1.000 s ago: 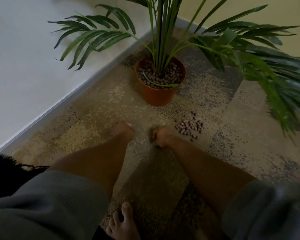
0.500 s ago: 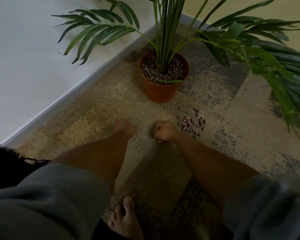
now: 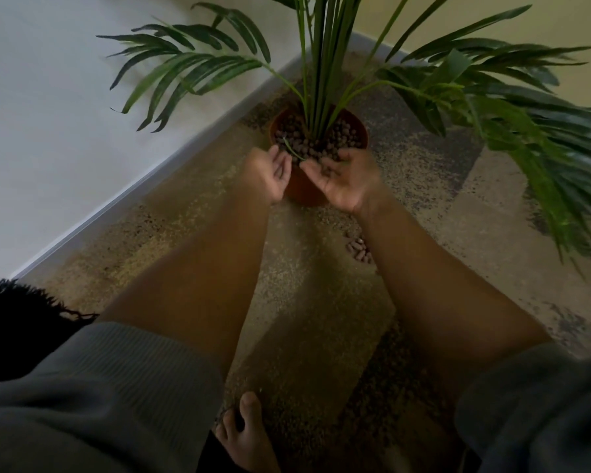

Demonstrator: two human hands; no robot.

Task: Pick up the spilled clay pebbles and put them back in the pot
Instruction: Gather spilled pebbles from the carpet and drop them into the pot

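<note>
An orange pot (image 3: 365,135) with a green palm stands on the carpet near the wall corner, filled with brown clay pebbles (image 3: 347,134). Both my hands are at its front rim. My left hand (image 3: 269,175) is held palm inward with the fingers stretched out and nothing visible in it. My right hand (image 3: 347,180) is cupped palm up and blurred, with a few dark pebbles lying on its fingers over the rim. A small heap of spilled pebbles (image 3: 358,249) lies on the carpet in front of the pot, partly hidden by my right forearm.
Long palm fronds (image 3: 543,138) hang over the carpet to the right and over the left side (image 3: 185,68). A white wall with a skirting board (image 3: 93,220) runs diagonally on the left. My bare foot (image 3: 246,435) rests on the carpet at the bottom.
Both hands have left the carpet near the spilled heap and risen to the pot's front rim, unclenching from fists to upturned palms. The view has moved closer to the pot.
</note>
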